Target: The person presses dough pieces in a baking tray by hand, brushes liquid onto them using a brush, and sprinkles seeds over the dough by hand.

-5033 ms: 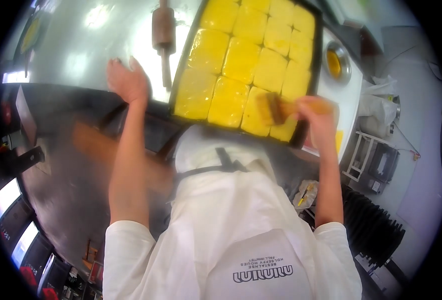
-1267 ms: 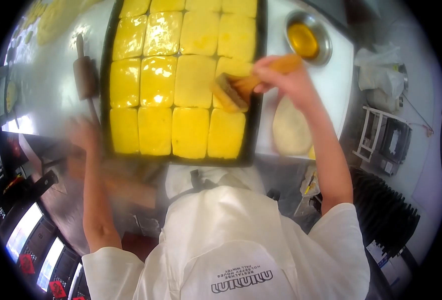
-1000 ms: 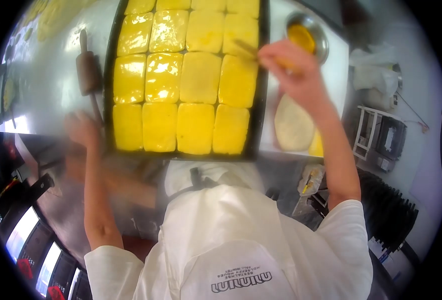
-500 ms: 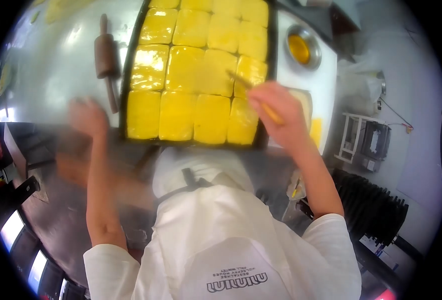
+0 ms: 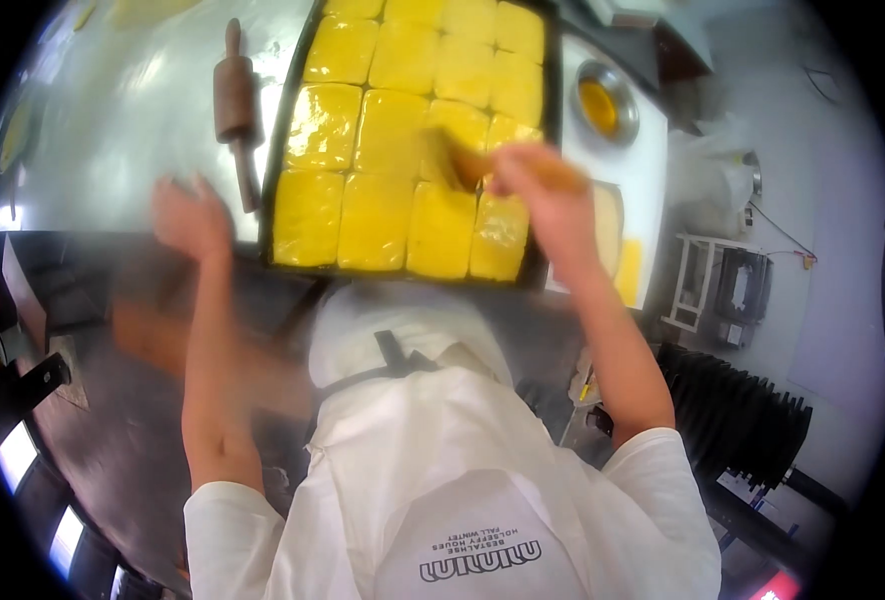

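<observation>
My right hand (image 5: 553, 205) is closed around the handle of a brush (image 5: 451, 158), its head blurred over the rows of dough squares. Glossy yellow coats these dough squares (image 5: 373, 222), which fill a dark baking tray (image 5: 393, 273) at the near side of the table. To the left of the tray, my left hand (image 5: 193, 215) rests at the table's near edge with its fingers apart, holding nothing. A wooden rolling pin (image 5: 234, 100) lies between that hand and the tray.
A metal bowl (image 5: 631, 112) with yellow liquid stands right of the tray on a white surface (image 5: 653, 165). A pale, rounded piece (image 5: 609, 215) and a yellow piece (image 5: 630, 270) lie nearer me. Dark stacked racks or trays (image 5: 733, 405) stand at lower right.
The brush has moved left and down over the tray, its head now turned broadside to the view. The left hand's fingers show more spread. The whole view has shifted slightly.
</observation>
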Demonstrator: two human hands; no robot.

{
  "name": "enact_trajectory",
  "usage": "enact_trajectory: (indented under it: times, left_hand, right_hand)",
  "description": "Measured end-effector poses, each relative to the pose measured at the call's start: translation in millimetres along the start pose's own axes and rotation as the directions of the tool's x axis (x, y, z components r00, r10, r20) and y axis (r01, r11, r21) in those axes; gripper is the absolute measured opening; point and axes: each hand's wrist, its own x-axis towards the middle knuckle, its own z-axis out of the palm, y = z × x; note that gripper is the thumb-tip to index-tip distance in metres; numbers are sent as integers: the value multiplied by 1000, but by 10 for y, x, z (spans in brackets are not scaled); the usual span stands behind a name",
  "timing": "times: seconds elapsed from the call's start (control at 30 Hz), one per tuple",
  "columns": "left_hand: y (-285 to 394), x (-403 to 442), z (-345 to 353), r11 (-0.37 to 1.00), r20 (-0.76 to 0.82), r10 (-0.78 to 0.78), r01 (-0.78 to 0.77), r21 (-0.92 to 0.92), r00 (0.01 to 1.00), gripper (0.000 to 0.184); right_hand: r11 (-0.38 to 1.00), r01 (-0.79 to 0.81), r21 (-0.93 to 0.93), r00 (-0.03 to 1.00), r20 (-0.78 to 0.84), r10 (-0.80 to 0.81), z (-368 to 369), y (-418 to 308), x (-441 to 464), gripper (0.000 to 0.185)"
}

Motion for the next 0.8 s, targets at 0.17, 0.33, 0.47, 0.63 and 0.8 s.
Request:
enact_trajectory:
  times: [0.17, 0.33, 0.47, 0.63, 0.8]
  left_hand:
    - [8, 4, -25, 1000, 27, -16, 16, 3, 1000, 57]
    - [-22, -16, 27, 1000, -13, 6, -7, -22, 1000, 58]
    - [63, 25, -31, 1000, 55, -9, 9, -1, 998, 56]
    - [93, 7, -13, 993, -111, 118, -116, 19, 987, 47]
    - [128, 1, -35, 994, -86, 99, -101, -29, 991, 46]
  right_hand:
    - [875, -116, 470, 983, -73, 169, -280, 811, 912, 22]
    - [994, -12, 107, 974, -223, 36, -791, 472, 853, 19]
    - [865, 397, -305, 893, -87, -441, -510, 327, 721, 11]
    - [446, 759, -475, 649, 493, -580, 13, 705, 374, 22]
    - [734, 618, -282, 684, 652, -327, -92, 225, 57, 15]
